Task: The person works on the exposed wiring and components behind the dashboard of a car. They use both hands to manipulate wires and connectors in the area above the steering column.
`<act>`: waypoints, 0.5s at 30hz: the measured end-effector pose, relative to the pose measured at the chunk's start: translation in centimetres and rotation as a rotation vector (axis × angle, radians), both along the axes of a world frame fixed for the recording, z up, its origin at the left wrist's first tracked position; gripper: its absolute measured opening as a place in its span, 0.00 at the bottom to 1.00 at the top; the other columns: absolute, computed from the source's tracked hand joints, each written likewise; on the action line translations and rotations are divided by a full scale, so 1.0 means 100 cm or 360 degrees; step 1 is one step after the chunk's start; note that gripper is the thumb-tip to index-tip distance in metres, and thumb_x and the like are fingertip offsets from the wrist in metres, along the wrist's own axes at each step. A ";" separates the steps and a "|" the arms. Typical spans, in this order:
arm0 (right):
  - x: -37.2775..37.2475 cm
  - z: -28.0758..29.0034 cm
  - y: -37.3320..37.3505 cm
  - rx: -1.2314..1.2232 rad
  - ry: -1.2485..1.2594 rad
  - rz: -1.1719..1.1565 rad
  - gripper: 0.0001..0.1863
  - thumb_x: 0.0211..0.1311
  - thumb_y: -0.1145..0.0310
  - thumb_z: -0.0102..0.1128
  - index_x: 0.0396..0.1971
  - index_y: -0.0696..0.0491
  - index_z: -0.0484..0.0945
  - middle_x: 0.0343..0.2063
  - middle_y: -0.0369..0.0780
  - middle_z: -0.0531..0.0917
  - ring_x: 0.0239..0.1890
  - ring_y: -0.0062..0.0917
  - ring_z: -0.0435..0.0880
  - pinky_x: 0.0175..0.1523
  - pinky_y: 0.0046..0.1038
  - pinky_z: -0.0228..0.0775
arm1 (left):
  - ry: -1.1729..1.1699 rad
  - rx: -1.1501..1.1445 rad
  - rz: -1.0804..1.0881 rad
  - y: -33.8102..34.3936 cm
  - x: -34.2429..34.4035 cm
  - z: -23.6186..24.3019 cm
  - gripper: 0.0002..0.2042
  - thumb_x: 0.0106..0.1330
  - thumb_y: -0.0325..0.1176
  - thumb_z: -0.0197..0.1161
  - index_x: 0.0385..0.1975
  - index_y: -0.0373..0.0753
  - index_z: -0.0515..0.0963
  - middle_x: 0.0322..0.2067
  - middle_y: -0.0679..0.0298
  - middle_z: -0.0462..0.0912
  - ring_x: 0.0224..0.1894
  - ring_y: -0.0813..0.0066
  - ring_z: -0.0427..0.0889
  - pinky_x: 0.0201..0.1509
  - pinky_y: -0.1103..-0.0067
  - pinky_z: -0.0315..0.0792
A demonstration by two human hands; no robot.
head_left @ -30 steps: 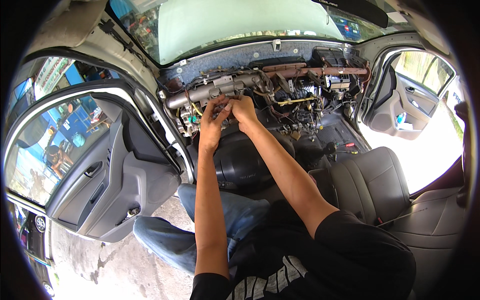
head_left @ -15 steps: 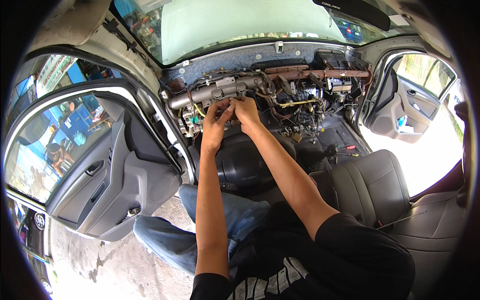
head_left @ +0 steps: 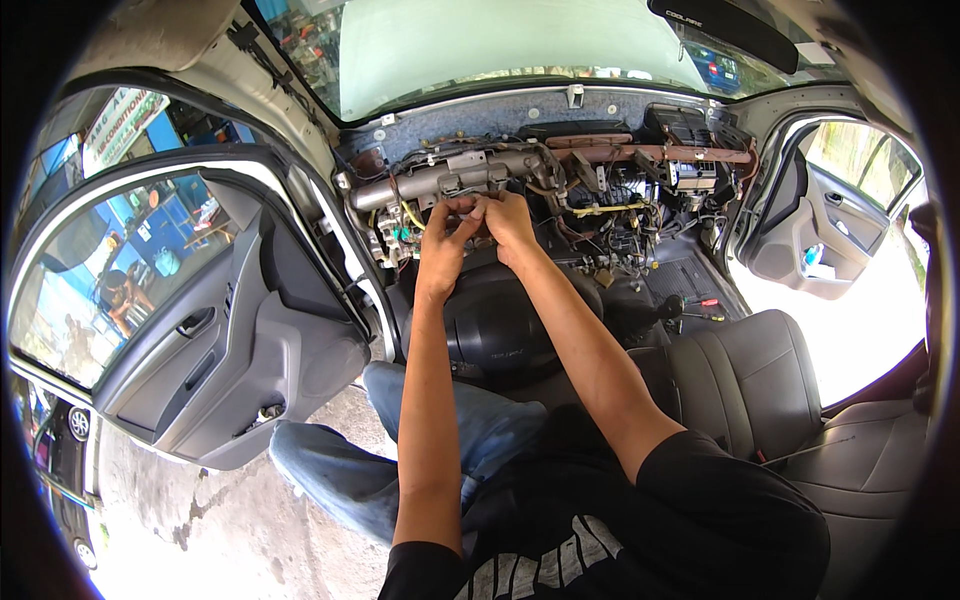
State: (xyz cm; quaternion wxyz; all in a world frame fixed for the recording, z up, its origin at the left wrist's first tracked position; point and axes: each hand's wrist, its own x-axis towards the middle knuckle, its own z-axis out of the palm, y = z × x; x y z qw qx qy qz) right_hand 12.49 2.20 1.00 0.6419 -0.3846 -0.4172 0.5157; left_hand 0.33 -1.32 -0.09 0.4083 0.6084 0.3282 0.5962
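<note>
My left hand and my right hand meet above the steering column, fingertips pinched together. Whatever lies between the fingers is too small or hidden to make out. Just beyond them runs a grey metal cross beam of the stripped dashboard. A yellow cable and pale connectors sit left of my left hand. Below my wrists is a black steering column cover or wheel, partly hidden by my forearms.
Exposed wiring and a brown beam fill the right of the dash. The driver's door stands open at left, the passenger door at right. A gear lever and red-handled tool are by the grey seat.
The view has shifted slightly, so the scene sits a little further right. My hands stay together at the same spot by the beam, fingers still pinched.
</note>
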 end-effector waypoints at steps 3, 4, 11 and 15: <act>0.000 0.003 -0.004 -0.0015 -0.0016 -0.0001 0.09 0.63 0.75 0.60 0.38 0.65 0.82 0.31 0.42 0.85 0.29 0.23 0.83 0.33 0.27 0.75 | 0.0014 -0.0006 -0.0002 -0.001 -0.001 0.000 0.19 0.73 0.36 0.64 0.56 0.31 0.74 0.49 0.60 0.80 0.51 0.72 0.79 0.59 0.76 0.71; 0.000 0.004 -0.004 -0.0014 -0.0023 -0.0004 0.09 0.63 0.75 0.60 0.38 0.66 0.82 0.30 0.42 0.85 0.28 0.23 0.83 0.32 0.27 0.75 | 0.0020 -0.0014 0.0000 -0.001 -0.001 0.000 0.19 0.73 0.37 0.64 0.56 0.31 0.74 0.49 0.60 0.80 0.51 0.72 0.79 0.59 0.76 0.71; 0.001 0.000 0.001 0.0011 -0.0067 0.0048 0.10 0.65 0.73 0.59 0.42 0.62 0.81 0.31 0.39 0.83 0.28 0.22 0.80 0.30 0.29 0.74 | -0.0088 0.0012 -0.0009 -0.003 0.003 0.002 0.16 0.70 0.35 0.67 0.52 0.34 0.77 0.43 0.62 0.81 0.43 0.76 0.79 0.49 0.79 0.73; 0.001 0.001 0.001 -0.0045 -0.0110 0.0032 0.10 0.67 0.71 0.59 0.42 0.61 0.81 0.31 0.39 0.83 0.28 0.22 0.80 0.29 0.28 0.73 | -0.0076 0.0012 -0.0007 -0.004 0.003 0.003 0.16 0.70 0.35 0.67 0.52 0.33 0.77 0.43 0.62 0.81 0.43 0.76 0.79 0.49 0.79 0.73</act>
